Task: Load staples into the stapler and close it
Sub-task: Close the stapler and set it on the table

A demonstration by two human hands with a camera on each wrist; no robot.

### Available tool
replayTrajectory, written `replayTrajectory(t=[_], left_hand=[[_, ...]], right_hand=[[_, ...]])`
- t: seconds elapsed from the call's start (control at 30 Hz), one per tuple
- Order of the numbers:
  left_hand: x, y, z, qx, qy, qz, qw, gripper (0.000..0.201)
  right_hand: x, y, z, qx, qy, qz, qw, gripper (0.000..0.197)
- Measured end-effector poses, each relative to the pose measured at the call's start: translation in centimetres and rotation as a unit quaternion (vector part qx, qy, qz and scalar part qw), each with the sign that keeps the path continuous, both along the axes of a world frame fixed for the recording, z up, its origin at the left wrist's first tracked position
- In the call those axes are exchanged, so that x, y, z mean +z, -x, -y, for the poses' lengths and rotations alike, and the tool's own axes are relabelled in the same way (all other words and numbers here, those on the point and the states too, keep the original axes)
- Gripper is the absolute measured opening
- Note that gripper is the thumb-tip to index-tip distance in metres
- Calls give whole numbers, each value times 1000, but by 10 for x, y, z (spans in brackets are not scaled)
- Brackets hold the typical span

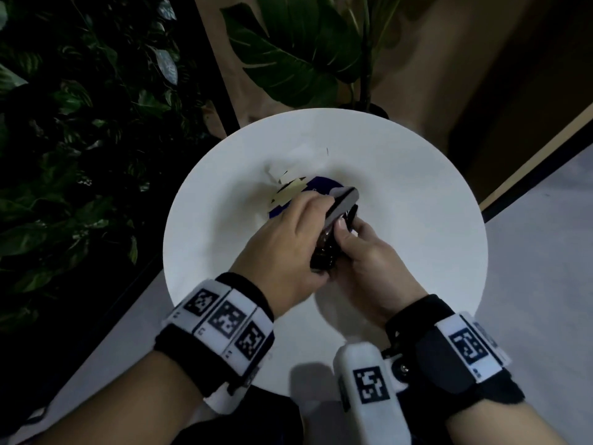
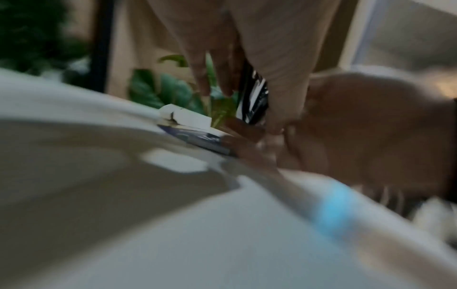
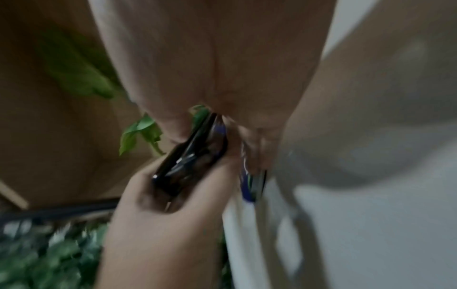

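Note:
A black stapler (image 1: 324,252) with a grey upper part (image 1: 345,202) is held over the middle of the round white table (image 1: 417,220), nose pointing away from me. My left hand (image 1: 298,226) grips its body from the left, fingers curled over the top. From the right, my right hand (image 1: 356,239) pinches it near the front. In the right wrist view the glossy stapler (image 3: 190,162) sits between both hands. A blue staple box (image 1: 321,184) with torn paper flaps (image 1: 288,187) lies just behind. No staples are visible. Whether the stapler is closed is unclear.
The blue box (image 2: 197,136) and its white flap (image 2: 188,117) lie on the table close to my fingers. Large green leaves (image 1: 298,59) hang beyond the far edge, with dark foliage (image 1: 80,155) to the left. Pale floor (image 1: 539,268) lies to the right.

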State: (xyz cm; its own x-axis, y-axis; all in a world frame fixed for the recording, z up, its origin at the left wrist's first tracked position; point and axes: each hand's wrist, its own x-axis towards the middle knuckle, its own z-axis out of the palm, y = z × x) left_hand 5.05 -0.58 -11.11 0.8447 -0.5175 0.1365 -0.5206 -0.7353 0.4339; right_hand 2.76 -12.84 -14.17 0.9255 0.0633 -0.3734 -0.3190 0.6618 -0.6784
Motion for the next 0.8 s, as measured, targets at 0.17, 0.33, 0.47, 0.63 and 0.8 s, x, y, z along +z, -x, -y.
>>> replayTrajectory(t=[0.17,0.33,0.47,0.63,0.8], left_hand=[[1,-16,-12,100,224,-138,959,55],[0,-18,-24,80,309,-294,901,44],[2,-15,-27,54,274,-345,896,43],[-1,-26,-24,72,148,-249,954,53],[1,-52,-13,68,8,-186,980,62]], right_hand=[[6,0,10,-4,170,14,985,64],[14,2,22,74,687,201,694,90],[19,-4,22,177,677,167,695,65],[23,-11,25,189,776,148,584,66],[27,-33,24,193,821,114,525,60]])
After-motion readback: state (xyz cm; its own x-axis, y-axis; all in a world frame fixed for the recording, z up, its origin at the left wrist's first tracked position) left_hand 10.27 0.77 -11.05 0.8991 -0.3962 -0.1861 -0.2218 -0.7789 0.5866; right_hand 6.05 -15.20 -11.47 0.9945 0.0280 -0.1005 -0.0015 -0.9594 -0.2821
